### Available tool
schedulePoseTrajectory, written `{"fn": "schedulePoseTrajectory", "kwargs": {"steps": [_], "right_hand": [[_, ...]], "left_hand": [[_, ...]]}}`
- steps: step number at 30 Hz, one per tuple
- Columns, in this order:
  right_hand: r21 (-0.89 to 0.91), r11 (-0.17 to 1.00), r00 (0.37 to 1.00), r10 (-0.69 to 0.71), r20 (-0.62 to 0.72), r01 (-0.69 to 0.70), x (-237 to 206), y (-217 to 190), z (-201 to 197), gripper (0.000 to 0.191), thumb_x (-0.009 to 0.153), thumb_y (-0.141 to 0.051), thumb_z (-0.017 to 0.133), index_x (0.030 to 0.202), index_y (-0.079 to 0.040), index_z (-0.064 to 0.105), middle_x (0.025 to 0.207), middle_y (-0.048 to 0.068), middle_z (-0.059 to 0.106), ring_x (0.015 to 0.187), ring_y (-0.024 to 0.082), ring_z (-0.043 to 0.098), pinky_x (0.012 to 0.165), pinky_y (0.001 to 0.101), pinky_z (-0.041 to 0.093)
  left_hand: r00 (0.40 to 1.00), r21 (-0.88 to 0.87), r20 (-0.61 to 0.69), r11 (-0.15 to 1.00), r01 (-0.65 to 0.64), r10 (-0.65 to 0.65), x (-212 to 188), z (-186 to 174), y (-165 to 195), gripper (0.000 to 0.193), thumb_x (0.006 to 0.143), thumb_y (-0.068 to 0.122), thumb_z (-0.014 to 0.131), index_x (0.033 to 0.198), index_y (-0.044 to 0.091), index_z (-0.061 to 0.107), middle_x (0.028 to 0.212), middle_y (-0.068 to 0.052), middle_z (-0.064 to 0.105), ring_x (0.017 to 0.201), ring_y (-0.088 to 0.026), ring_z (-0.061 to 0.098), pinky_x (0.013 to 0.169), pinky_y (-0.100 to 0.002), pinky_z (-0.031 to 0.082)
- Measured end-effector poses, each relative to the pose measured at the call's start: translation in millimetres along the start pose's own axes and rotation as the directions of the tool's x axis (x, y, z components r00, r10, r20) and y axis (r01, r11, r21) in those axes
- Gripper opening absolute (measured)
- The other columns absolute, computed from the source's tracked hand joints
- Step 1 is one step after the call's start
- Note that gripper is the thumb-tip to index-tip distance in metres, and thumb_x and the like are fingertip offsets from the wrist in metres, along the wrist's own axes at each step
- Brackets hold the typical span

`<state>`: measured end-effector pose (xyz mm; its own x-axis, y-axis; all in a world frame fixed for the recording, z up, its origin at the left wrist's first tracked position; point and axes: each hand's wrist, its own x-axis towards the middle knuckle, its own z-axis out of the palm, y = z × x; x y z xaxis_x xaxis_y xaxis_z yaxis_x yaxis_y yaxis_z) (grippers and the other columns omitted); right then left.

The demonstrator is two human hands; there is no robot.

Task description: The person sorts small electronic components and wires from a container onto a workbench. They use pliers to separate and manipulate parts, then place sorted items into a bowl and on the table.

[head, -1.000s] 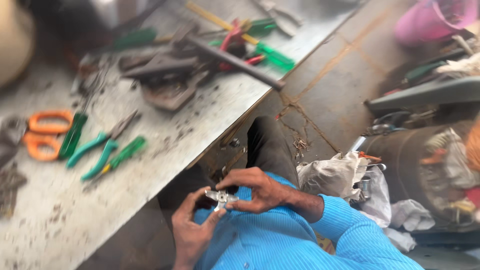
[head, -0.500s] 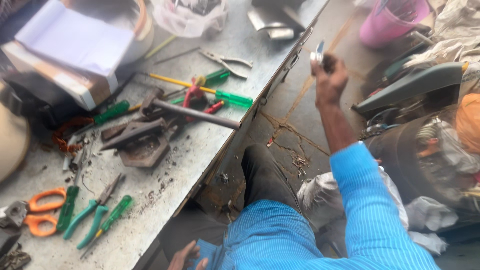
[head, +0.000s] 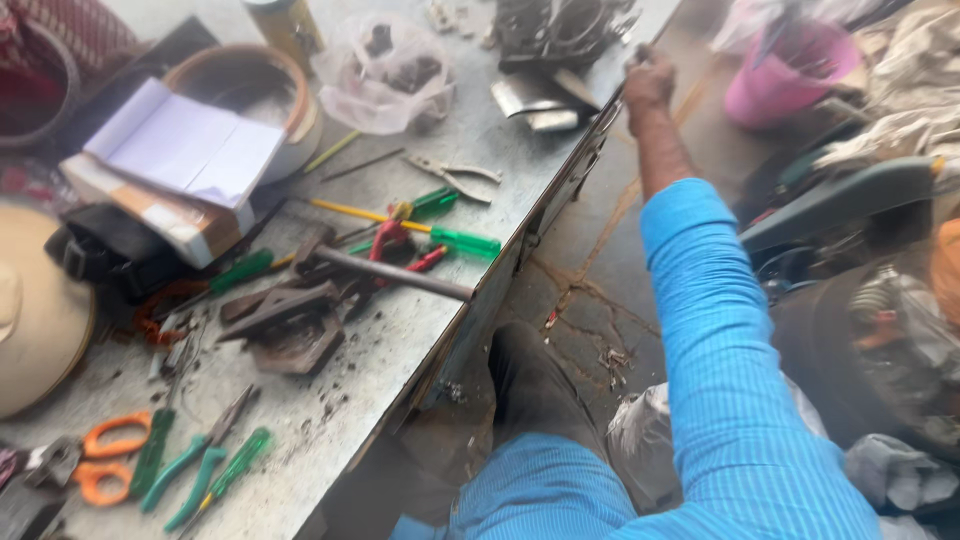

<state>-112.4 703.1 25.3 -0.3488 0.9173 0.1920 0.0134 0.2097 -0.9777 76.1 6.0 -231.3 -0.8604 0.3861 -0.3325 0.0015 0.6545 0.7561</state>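
My right hand [head: 648, 82] is stretched far forward in a blue striped sleeve, at the far edge of the grey metal table [head: 420, 350]. Its fingers are closed around a small metal part [head: 640, 50], of which only the tip shows above the fist. The hand is next to a pile of dark metal engine parts [head: 560, 30] and some bent shiny plates [head: 535, 100]. My left hand is out of the picture. My dark trouser leg [head: 530, 385] is under the table's edge.
On the table lie a hammer [head: 390, 272], green-handled screwdrivers [head: 465, 242], pliers [head: 455, 172], orange scissors [head: 105, 455], a plastic bag [head: 385, 70], a box with white paper [head: 180, 165] and a round bowl [head: 285, 90]. A pink bucket [head: 790, 75] and machine parts stand on the floor to the right.
My right hand left my lap, where both hands held the small part, and reached up and forward to the table's far edge. My left hand dropped from view. The camera tilted up.
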Motion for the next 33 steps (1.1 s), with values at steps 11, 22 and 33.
{"fn": "schedulePoseTrajectory", "kwargs": {"steps": [11,22,33], "right_hand": [[0.077,0.984,0.975,-0.172,0.141,0.163,-83.6,64.1,-60.2,0.019,0.099,-0.003,0.067,0.117,-0.002,0.069,0.104,0.005,0.07,0.08,0.01,0.064,0.065,0.0245,0.052],[-0.053,0.753,0.667,-0.545,0.508,0.656,-230.9,27.0,-66.6,0.017,0.099,0.0,0.069,0.116,-0.001,0.066,0.111,0.012,0.068,0.085,0.014,0.066,0.072,0.0273,0.057],[0.107,0.511,0.355,-0.718,0.598,0.853,-261.1,-70.0,44.9,0.018,0.099,0.003,0.07,0.116,-0.004,0.066,0.106,0.012,0.07,0.088,0.021,0.072,0.075,0.0326,0.06]], "left_hand": [[0.819,0.147,-0.218,0.848,-0.51,0.531,-32.7,-70.8,99.3,0.042,0.08,0.033,0.083,0.115,0.012,0.073,0.097,-0.009,0.078,0.091,-0.023,0.08,0.08,-0.037,0.065],[0.386,0.15,0.689,0.4,-0.904,0.613,17.1,-91.3,222.1,0.042,0.087,0.029,0.077,0.12,0.006,0.067,0.107,-0.014,0.07,0.102,-0.031,0.067,0.086,-0.045,0.053],[0.251,0.173,0.834,0.198,-0.965,0.492,55.6,-99.2,187.8,0.024,0.09,0.021,0.071,0.105,0.004,0.063,0.102,-0.016,0.066,0.101,-0.032,0.067,0.086,-0.047,0.055]]}}
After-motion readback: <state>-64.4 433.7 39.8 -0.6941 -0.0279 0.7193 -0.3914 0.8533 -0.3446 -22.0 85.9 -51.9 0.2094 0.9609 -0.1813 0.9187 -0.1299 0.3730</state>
